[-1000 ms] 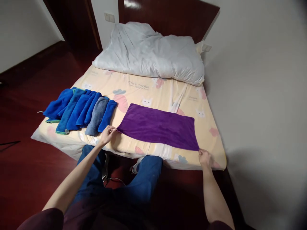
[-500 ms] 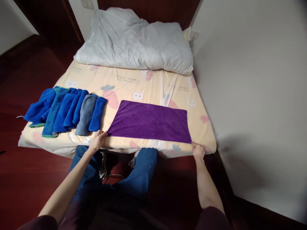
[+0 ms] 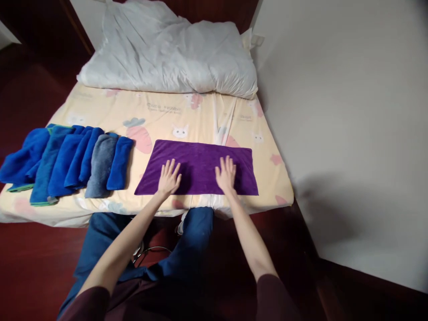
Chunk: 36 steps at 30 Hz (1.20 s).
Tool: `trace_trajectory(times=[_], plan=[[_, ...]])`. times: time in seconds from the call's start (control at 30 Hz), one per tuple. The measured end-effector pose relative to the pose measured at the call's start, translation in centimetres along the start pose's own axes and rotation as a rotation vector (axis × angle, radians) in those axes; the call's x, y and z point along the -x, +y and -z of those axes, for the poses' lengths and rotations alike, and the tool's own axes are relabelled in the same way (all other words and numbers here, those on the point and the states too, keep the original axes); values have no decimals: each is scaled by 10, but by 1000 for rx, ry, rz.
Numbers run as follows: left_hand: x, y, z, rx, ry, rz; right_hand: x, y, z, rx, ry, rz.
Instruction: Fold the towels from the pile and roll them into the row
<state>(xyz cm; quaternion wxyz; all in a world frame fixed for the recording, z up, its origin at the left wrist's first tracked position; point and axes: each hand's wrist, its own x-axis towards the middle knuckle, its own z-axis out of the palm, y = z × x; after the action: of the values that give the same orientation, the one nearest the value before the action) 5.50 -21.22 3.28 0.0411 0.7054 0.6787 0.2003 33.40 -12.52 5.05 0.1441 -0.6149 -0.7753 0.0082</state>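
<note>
A purple towel (image 3: 200,171) lies spread flat near the front edge of the bed, wider than it is deep. Over its left part is my left hand (image 3: 169,177), palm down with the fingers spread. My right hand (image 3: 226,174) is over the right half, also palm down, fingers apart. Neither hand grips the cloth; whether the palms press on it or hover just above, I cannot tell. Left of the towel lies a row of several folded towels, blue ones (image 3: 68,165) and a grey one (image 3: 101,165), with a blue one (image 3: 120,162) nearest the purple towel.
The bed (image 3: 197,118) has a yellow sheet with rabbit and carrot prints. A large pale pillow or folded quilt (image 3: 174,53) fills its far end. A white wall (image 3: 334,111) runs close along the right side. Dark red floor (image 3: 30,263) shows at the left.
My hands have let go of the purple towel's two front corners. They have moved inward and forward onto its middle area, with fingers now spread. The view has shifted slightly to the right.
</note>
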Motion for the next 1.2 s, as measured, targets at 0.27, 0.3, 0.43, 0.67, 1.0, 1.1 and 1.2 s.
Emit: trace_trajectory(times=[0.27,0.3,0.43,0.67,1.0,1.1,1.2], plan=[[8,21,-81,12,-72,2,29,-69,-83,-123,-255,126],[8,21,-82,14,-71,0,29,-66,-84,-119,-247,130],[4,20,-77,36,-74,-11,25,-58,-80,-108,-241,151],[7,-3,-63,85,-74,-5,20,4,-72,-74,-233,95],[15,-85,-18,5,-18,266,27,151,-50,66,-222,-314],[17,-96,-14,-9,0,287,27,175,-48,91,-219,-366],[17,-97,-15,-27,-7,291,27,182,-49,112,-203,-388]])
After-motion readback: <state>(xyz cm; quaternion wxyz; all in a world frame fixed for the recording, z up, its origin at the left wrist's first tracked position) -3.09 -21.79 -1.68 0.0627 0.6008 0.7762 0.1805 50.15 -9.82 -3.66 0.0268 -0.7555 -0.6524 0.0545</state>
